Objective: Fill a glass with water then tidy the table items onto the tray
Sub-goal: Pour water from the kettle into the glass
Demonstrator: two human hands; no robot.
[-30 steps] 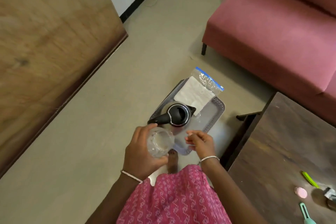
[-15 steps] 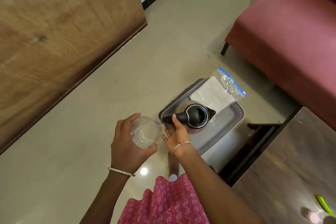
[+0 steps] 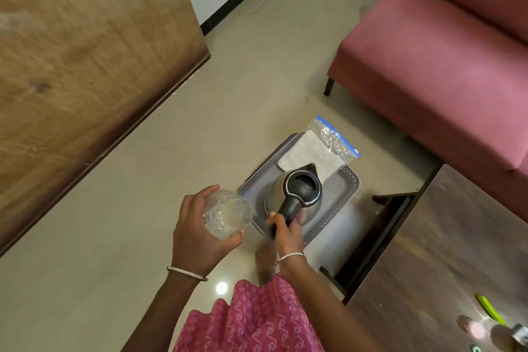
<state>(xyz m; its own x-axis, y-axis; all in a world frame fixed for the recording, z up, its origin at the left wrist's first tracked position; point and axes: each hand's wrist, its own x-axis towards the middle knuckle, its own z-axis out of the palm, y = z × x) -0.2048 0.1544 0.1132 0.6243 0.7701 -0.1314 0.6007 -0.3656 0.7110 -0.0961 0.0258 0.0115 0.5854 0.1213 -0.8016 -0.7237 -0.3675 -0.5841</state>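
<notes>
Floor tray, left hand gripping glass, right hand alongside gripping kettle handle

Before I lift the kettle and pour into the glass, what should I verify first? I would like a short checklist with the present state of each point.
1. Glass held firmly: ok, the left hand wraps its side.
2. Grip on the kettle: ok, the right hand curls round its handle.
3. Spout facing the glass: not ok, it points away, toward the white cloth.
4. Kettle lid closed: cannot tell.
5. Water inside the kettle: cannot tell.
</notes>
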